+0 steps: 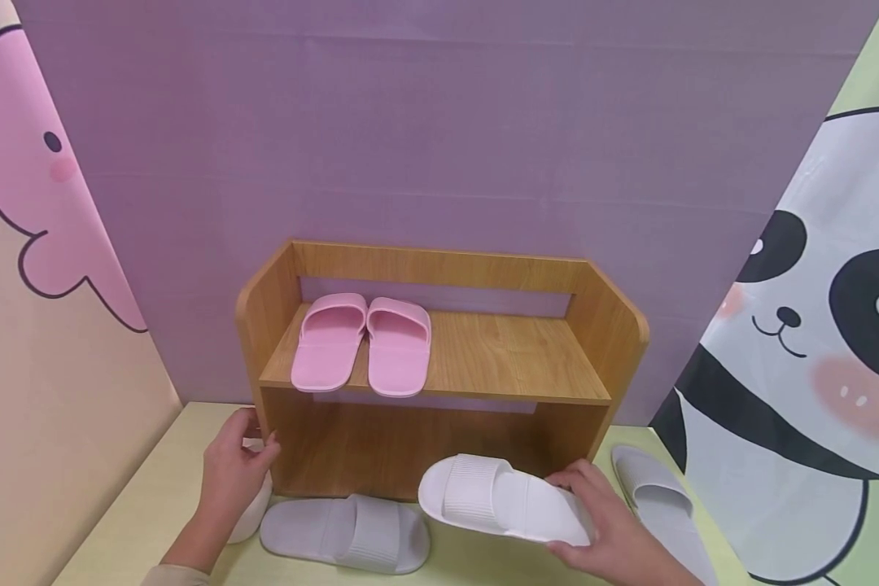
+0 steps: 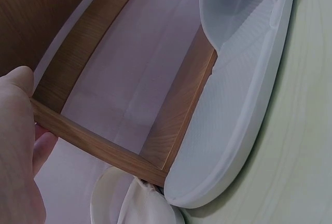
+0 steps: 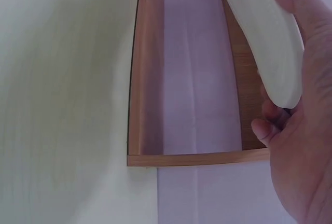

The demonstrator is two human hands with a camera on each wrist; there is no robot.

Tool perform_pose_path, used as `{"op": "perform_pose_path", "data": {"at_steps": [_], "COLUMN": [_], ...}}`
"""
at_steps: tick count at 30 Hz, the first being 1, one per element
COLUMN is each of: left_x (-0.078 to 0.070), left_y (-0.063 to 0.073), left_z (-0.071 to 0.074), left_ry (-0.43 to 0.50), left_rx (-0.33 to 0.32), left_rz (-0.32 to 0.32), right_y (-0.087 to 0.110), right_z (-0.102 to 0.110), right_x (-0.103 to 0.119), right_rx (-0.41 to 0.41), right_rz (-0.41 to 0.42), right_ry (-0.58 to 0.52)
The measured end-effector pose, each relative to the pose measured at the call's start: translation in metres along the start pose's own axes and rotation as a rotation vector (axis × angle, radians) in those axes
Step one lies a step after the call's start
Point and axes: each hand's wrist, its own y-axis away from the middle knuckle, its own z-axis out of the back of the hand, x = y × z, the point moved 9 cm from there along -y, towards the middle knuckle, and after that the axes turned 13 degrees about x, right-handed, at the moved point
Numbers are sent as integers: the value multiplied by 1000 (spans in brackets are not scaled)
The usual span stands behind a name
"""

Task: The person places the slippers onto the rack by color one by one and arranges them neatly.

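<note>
Purple backdrop (image 1: pixel 439 138), panda print (image 1: pixel 798 366), pink cartoon figure (image 1: pixel 37 187)

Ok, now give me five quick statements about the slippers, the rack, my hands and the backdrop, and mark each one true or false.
1. The pink slippers sit on the upper shelf of the wooden rack. True.
2. Your right hand holds a pink slipper. False: it holds a white slipper.
3. Your left hand grips the rack's side panel. True.
4. The grey slipper between your hands lies on the lower shelf. False: it lies on the table in front of the rack.
5. A panda picture shows on the right of the head view. True.
</note>
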Motion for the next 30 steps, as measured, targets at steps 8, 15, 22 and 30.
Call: {"op": "perform_pose_path", "data": {"at_steps": [8, 15, 22, 30], "left_x": [0, 0, 0, 0], "left_y": [1, 0, 1, 0], "left_z": [0, 0, 0, 1], "left_ry": [-1, 8, 13, 18], "left_rx": [2, 6, 4, -7], "left_rz": [0, -1, -6, -23], "right_y": [-1, -1, -2, 1], "right_z": [15, 27, 43, 66], "right_x": [11, 16, 24, 29], "right_rx": [-67, -105, -141, -211], "right_rz": [39, 47, 40, -26], "right_ry": [44, 2, -10, 11]}}
